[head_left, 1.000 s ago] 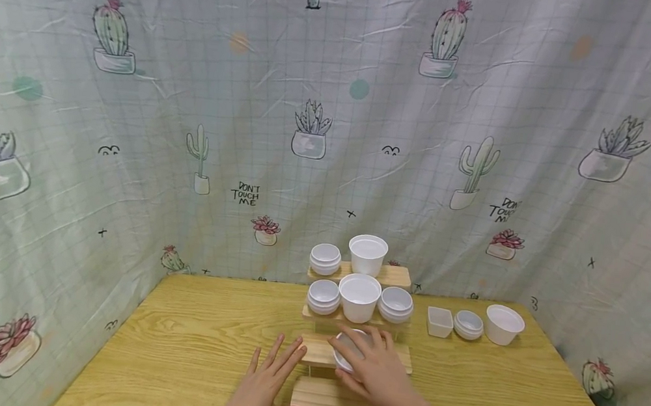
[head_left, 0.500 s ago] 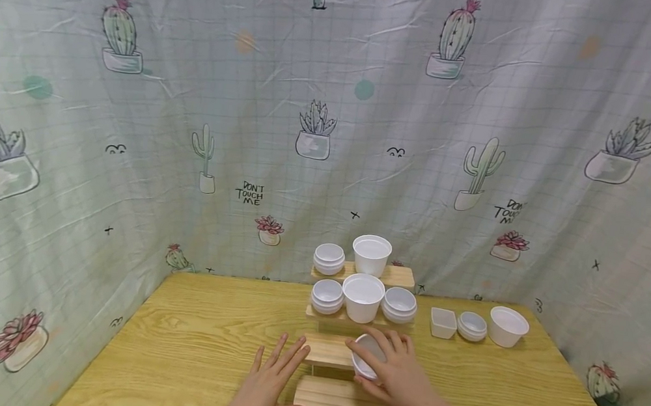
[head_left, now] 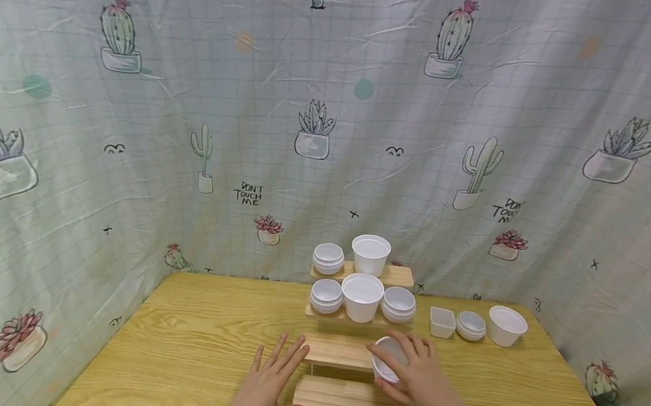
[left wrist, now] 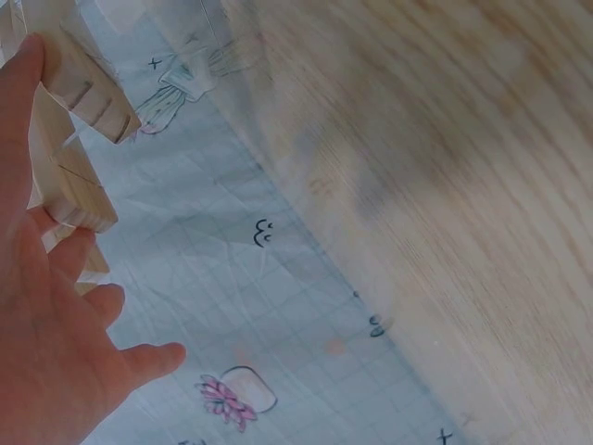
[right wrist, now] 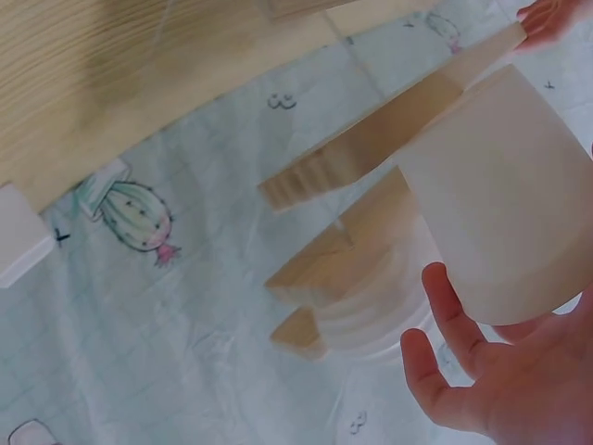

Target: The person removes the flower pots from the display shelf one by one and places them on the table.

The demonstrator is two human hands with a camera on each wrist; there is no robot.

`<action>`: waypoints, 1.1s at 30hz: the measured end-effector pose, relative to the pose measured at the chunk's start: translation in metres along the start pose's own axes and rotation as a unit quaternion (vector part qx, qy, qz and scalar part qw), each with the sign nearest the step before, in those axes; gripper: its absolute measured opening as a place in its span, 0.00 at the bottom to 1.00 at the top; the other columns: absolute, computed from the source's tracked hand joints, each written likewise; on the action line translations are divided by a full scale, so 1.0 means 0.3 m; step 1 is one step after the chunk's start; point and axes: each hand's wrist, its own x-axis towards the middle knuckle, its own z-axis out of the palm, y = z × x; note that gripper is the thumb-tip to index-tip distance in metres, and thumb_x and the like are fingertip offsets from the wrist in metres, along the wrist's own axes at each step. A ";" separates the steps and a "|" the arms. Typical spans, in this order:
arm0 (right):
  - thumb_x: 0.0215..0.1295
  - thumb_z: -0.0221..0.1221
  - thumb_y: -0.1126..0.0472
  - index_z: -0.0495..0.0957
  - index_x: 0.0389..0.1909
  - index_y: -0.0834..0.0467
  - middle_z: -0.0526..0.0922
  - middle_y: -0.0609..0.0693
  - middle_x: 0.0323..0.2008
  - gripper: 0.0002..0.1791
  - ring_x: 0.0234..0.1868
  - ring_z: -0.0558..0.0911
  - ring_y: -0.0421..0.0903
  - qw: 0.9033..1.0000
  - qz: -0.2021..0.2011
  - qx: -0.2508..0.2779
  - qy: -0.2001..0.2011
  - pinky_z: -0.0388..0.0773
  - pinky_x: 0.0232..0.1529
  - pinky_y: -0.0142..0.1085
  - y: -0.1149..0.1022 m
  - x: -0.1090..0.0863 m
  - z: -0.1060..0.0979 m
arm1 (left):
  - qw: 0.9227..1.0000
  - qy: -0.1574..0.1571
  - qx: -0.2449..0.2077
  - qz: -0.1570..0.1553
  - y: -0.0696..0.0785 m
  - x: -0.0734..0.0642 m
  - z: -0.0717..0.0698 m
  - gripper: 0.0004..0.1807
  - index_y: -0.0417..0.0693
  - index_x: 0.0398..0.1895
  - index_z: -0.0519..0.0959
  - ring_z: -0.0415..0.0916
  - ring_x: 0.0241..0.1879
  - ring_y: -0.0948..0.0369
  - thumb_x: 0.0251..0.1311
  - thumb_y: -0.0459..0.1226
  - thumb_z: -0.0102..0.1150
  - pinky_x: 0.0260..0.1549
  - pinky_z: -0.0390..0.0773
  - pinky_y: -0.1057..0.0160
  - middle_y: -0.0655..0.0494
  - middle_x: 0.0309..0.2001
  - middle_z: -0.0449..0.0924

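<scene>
A stepped wooden stand (head_left: 337, 351) rises in tiers in the middle of the table. My right hand (head_left: 420, 382) grips a white tapered cup (head_left: 387, 353) by its rim and side, at the right end of the second tier from the front. In the right wrist view the plain wall of the cup (right wrist: 510, 195) stands against the step, with fingers and thumb round its rim. My left hand (head_left: 267, 384) has its fingers spread at the stand's left side. In the left wrist view its fingertips touch the ends of the wooden steps (left wrist: 79, 190).
On the upper tiers stand taller white cups (head_left: 362, 298) and small ridged bowls (head_left: 326, 296). To the right, a square tub (head_left: 442, 323), a ridged bowl (head_left: 470, 326) and a wide cup (head_left: 506, 326) line the table's back. A cactus-print curtain (head_left: 332, 132) hangs behind.
My right hand has slid the white cup rightward along the second tier, from its middle to its right end. The left hand stays at the stand's left side.
</scene>
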 end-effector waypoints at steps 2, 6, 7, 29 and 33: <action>0.50 0.59 0.40 0.69 0.56 0.38 0.72 0.50 0.49 0.29 0.44 0.70 0.48 1.000 0.003 0.000 0.002 0.64 0.41 0.46 0.010 -0.008 -0.002 | 1.000 -0.001 -0.001 0.000 0.001 -0.001 -0.001 0.54 0.55 0.68 0.52 0.51 0.66 0.45 0.36 0.65 0.56 0.51 0.59 0.31 0.56 0.69 0.50; 0.55 0.53 0.37 0.70 0.55 0.39 0.73 0.51 0.48 0.26 0.44 0.69 0.48 1.000 0.008 -0.004 0.001 0.64 0.41 0.45 0.028 -0.019 -0.009 | 1.000 -0.006 -0.003 -0.001 0.001 -0.001 -0.004 0.53 0.55 0.68 0.51 0.50 0.66 0.45 0.37 0.65 0.56 0.51 0.59 0.31 0.56 0.69 0.50; 0.54 0.55 0.38 0.71 0.55 0.39 0.73 0.51 0.48 0.26 0.44 0.70 0.49 1.000 0.009 -0.004 0.001 0.63 0.41 0.45 0.032 -0.021 -0.012 | 1.000 -0.008 -0.005 -0.002 0.001 -0.001 -0.004 0.53 0.55 0.68 0.51 0.50 0.67 0.45 0.37 0.65 0.57 0.51 0.59 0.31 0.56 0.69 0.50; 0.55 0.53 0.38 0.74 0.51 0.45 0.74 0.51 0.45 0.25 0.42 0.68 0.47 0.999 0.025 -0.015 0.021 0.58 0.40 0.45 0.146 -0.078 -0.059 | 1.000 -0.009 -0.008 -0.001 0.000 0.000 -0.002 0.53 0.55 0.69 0.50 0.50 0.66 0.44 0.38 0.67 0.52 0.51 0.58 0.31 0.56 0.70 0.49; 0.55 0.53 0.38 0.73 0.52 0.46 0.74 0.51 0.45 0.26 0.42 0.69 0.48 0.999 0.032 -0.021 0.015 0.58 0.40 0.45 0.169 -0.089 -0.065 | 1.000 -0.009 -0.011 -0.005 0.001 -0.002 -0.003 0.53 0.56 0.69 0.50 0.49 0.67 0.45 0.38 0.68 0.52 0.52 0.57 0.31 0.59 0.70 0.47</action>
